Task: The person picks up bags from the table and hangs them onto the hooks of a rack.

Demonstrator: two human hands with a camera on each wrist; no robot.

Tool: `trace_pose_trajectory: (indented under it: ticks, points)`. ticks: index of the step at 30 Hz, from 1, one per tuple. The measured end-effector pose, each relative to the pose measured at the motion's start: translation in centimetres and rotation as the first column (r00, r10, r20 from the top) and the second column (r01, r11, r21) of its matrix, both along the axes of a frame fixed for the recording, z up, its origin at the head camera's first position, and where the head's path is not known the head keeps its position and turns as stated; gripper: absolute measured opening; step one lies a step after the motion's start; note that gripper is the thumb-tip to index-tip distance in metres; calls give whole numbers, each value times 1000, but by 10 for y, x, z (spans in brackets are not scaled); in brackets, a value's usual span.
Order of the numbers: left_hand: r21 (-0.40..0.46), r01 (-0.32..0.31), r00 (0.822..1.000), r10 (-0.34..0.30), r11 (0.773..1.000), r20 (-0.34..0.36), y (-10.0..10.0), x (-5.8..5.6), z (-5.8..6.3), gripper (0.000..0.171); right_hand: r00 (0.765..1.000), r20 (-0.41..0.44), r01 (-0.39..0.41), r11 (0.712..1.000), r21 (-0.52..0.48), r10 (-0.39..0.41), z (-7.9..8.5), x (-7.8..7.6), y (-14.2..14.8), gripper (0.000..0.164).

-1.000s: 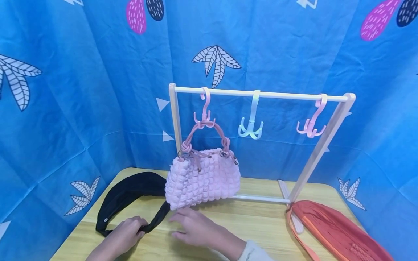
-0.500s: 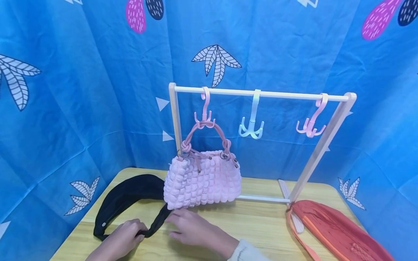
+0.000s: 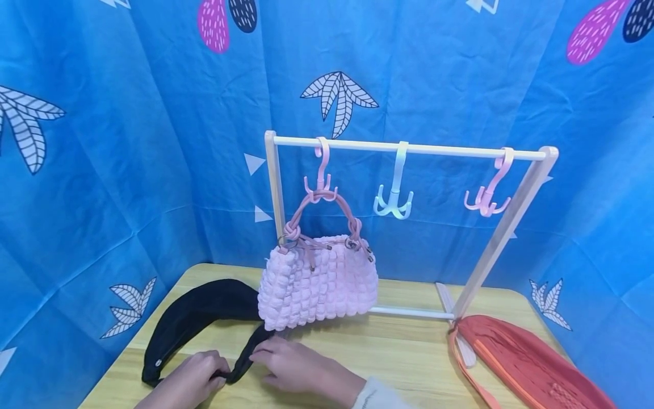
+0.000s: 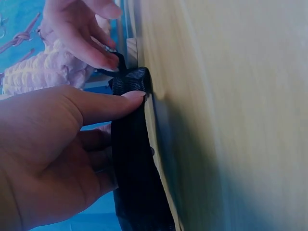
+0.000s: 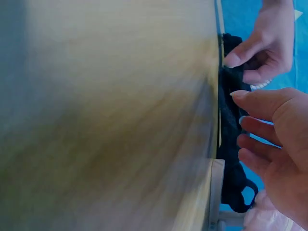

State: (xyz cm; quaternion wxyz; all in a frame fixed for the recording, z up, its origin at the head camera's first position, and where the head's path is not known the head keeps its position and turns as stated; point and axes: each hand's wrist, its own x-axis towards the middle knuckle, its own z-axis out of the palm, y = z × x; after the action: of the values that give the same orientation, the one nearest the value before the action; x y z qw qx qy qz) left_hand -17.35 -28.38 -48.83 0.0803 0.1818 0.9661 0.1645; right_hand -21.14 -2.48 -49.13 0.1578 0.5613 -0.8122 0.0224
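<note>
A black crescent-shaped shoulder bag [image 3: 204,309] lies on the table at the left, its strap [image 3: 240,372] looping toward the front. My left hand [image 3: 191,375] pinches the strap between thumb and fingers, as the left wrist view shows at the black cloth [image 4: 132,159]. My right hand [image 3: 296,363] is at the strap's other stretch, below the hanging pink bag. In the right wrist view its thumb and fingers [image 5: 262,130] stand apart beside the black fabric; whether they touch it is unclear. The pink puffy handbag [image 3: 319,284] hangs by its handle from a pink hook [image 3: 322,176].
A wood-and-white rack [image 3: 357,145] stands on the table, also carrying a pale blue hook [image 3: 393,196] and another pink hook [image 3: 487,196]. A red-orange bag [image 3: 526,358] with a strap lies at the right. Blue printed cloth [image 3: 434,74] encloses the table.
The black bag has shifted slightly toward the front left, with my left hand still pinching its strap. My right hand has moved left and slightly down, closer to the strap.
</note>
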Motion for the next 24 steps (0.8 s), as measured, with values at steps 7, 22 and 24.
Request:
trace_pose_trajectory:
  ticks: [7,22,24]
  points:
    - [-3,5,1000,-5,1000,31,5,5,4,6,999,-31,-31,999,26,32,-5,1,-6,40]
    - [63,40,995,-46,997,90,8,11,7,10,968,-227,-147,973,-177,105,-12,-1,-20,13]
    - [69,56,995,-61,996,82,8,12,8,10,970,-212,-156,971,-179,116,-13,-1,-21,15]
